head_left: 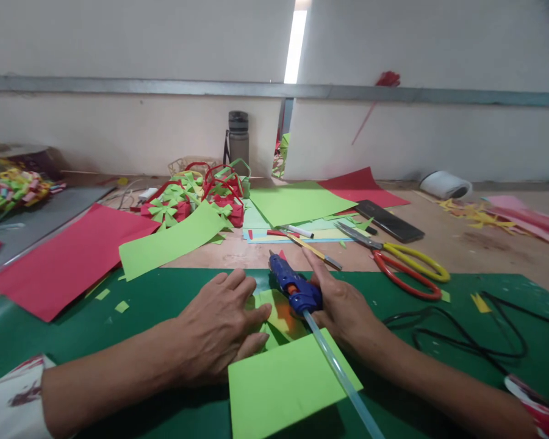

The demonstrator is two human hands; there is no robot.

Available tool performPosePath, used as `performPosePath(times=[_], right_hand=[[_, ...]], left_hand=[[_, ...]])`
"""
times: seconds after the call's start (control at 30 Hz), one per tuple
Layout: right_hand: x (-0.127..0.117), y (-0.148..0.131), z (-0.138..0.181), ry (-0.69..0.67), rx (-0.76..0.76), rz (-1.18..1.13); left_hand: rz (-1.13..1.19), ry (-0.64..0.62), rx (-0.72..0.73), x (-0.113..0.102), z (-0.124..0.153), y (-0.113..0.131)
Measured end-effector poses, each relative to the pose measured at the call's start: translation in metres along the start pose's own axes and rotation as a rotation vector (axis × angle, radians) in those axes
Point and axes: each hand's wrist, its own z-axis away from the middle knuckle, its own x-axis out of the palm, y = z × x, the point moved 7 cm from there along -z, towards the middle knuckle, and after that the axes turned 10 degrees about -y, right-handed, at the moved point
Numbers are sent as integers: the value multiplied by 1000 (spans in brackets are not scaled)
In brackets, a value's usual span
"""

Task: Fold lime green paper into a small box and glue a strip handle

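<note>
My right hand [345,305] is closed round a blue hot glue gun [286,274], index finger stretched out, nozzle pointing away to the upper left. A long translucent glue stick [336,363] juts from its back end towards me. My left hand [222,320] has its fingers curled on a folded bright green paper piece [279,311], just left of the glue gun. Its lower flap [288,387] spreads out nearest me, below the glue stick. An orange glow falls on the paper beside the gun. My left fingertips are partly hidden.
On the green mat [155,305] lie paper scraps and a black cable [466,341]. Beyond are scissors [407,268], a phone [390,221], a pencil [318,251], green sheets [302,201], red paper [77,262], small red-and-green paper baskets [229,210] and a bottle [238,143].
</note>
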Motion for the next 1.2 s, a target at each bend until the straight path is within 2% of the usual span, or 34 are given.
performPosePath(times=[0.3,0.43,0.53,0.6,0.67,0.73,0.83,0.9,0.97,1.07,1.2], right_hand=[[-1,-2,1,-41,27,15],[0,-2,2,-57,44,31],[0,-4,2,-51,5,27],[0,-4,2,-34,-21,38],[-1,-3,3,7,-39,51],[-2,-2,4,60,-52,20],[-6,-2,9,135,-101,-107],[-14,-3,13,190,-158,-144],[-28,-2,18,250,-177,-39],[-54,13,23,342,-87,236],[-88,50,30,425,23,340]], left_hand=[[16,14,22,-2,1,0],[65,167,2,-11,10,-8],[205,302,-139,-17,22,-31],[315,274,-316,-12,27,-49],[401,168,-446,-3,28,-57],[452,77,-475,3,23,-52],[453,30,-454,5,13,-37],[423,33,-464,7,9,-31],[405,32,-462,11,5,-27],[398,59,-420,16,-1,-25],[420,53,-401,22,-6,-23]])
